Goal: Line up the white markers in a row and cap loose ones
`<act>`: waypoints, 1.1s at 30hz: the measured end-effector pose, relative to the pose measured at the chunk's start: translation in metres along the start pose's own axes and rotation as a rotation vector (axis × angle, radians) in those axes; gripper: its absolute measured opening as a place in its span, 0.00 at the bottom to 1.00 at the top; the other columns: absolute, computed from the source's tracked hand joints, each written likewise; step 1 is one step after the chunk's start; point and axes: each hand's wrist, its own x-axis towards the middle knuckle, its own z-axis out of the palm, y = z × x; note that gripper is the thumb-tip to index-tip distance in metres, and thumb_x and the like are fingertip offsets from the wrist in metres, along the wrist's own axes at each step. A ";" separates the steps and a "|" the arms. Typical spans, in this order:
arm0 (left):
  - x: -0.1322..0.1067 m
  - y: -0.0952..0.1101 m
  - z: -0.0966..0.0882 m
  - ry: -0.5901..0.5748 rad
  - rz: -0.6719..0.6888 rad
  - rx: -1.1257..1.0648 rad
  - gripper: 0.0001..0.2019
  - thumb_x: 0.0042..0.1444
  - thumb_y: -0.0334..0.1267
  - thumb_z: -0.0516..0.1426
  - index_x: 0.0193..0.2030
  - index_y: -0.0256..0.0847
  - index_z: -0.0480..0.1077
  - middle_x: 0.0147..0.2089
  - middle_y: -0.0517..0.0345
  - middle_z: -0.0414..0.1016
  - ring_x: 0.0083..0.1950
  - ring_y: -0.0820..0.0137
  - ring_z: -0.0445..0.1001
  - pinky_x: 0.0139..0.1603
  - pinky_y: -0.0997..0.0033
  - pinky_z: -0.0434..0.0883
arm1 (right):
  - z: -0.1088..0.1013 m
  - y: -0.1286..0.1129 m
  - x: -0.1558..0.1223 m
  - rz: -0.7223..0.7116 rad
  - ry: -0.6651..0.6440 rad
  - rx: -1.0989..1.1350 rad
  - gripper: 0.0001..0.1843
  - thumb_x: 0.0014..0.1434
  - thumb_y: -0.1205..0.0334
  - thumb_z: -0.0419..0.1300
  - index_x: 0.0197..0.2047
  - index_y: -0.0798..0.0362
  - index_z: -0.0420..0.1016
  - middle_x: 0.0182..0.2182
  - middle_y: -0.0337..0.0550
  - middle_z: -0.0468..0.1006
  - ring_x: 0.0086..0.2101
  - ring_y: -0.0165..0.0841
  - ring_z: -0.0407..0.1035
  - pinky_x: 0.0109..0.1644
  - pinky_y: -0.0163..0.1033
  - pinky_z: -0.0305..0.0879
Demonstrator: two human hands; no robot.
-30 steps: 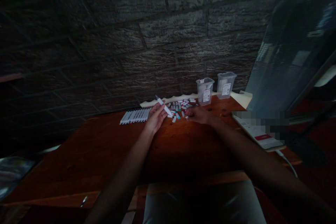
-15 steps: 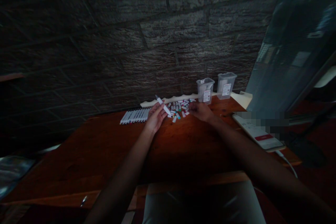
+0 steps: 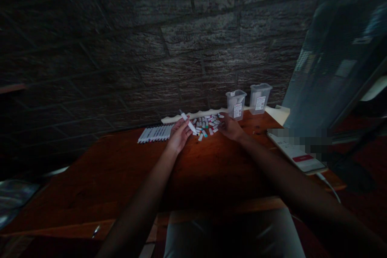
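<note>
My left hand [image 3: 179, 134] is closed around a white marker [image 3: 188, 122] that sticks up and to the left, uncapped as far as I can tell. My right hand [image 3: 230, 127] reaches into a loose pile of marker caps [image 3: 207, 124] on the wooden table [image 3: 121, 169]; its fingertips touch the caps at the pile's right side, and whether it holds one is hidden. A neat row of white markers [image 3: 155, 133] lies just left of my left hand.
Two clear plastic cups with labels, one [image 3: 236, 105] and the other [image 3: 260, 98], stand behind the pile by the stone wall. A white wavy tray [image 3: 193, 114] lies along the wall. A phone [image 3: 294, 151] with a cable rests at the table's right edge.
My right hand has moved up and back from the pile's near side to its right far side. My left hand with the marker has hardly moved.
</note>
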 end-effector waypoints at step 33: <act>-0.002 0.000 0.002 0.002 0.010 0.032 0.13 0.45 0.34 0.67 0.39 0.40 0.75 0.34 0.60 0.79 0.32 0.76 0.75 0.34 0.77 0.72 | -0.003 -0.009 -0.001 -0.124 -0.243 -0.203 0.10 0.60 0.66 0.58 0.44 0.55 0.77 0.41 0.52 0.79 0.43 0.40 0.73 0.48 0.40 0.65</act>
